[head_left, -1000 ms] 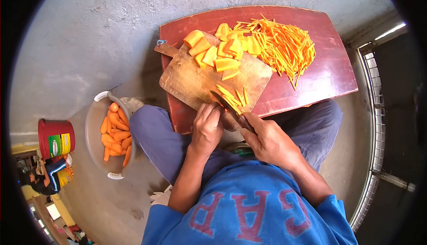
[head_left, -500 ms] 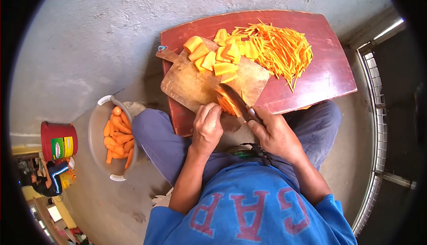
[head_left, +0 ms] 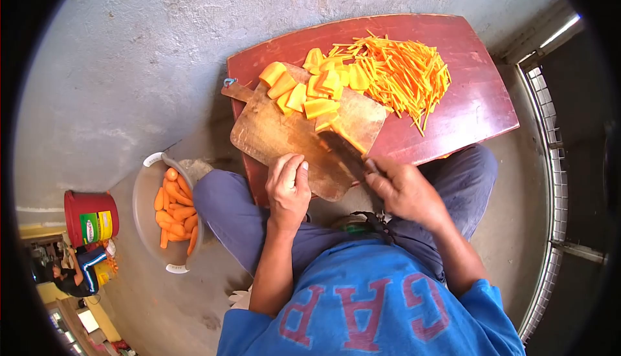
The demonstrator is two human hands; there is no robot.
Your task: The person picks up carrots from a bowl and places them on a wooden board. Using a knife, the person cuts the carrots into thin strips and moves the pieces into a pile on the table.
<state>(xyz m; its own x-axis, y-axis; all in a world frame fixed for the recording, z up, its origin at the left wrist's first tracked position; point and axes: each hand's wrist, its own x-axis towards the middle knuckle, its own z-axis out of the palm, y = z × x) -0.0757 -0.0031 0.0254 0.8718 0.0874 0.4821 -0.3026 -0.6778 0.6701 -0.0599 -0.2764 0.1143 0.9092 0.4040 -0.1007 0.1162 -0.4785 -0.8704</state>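
My right hand (head_left: 411, 191) is wrapped round the handle of a knife (head_left: 345, 151), its dark, blurred blade low over the wooden cutting board (head_left: 272, 129). A thin line of orange shows along the blade's far side. My left hand (head_left: 288, 188) rests at the board's near left edge, fingers curled together, with nothing visible in them. Thick carrot pieces (head_left: 320, 107) lie across the far part of the board, beyond the blade. To their right, a heap of thin carrot strips (head_left: 407, 81) sits on the red table (head_left: 479, 107).
On the floor at left stands a grey tub (head_left: 145, 226) of whole carrots (head_left: 176, 204). Farther off are a red bucket (head_left: 74, 217) and a seated person (head_left: 74, 275). A wall (head_left: 162, 65) borders the table's far side; a metal grille (head_left: 550, 155) is at right.
The knife has moved away from me across the board, and the cut carrot strips by my left hand are gone from there. My left hand has shifted slightly left, away from the blade.
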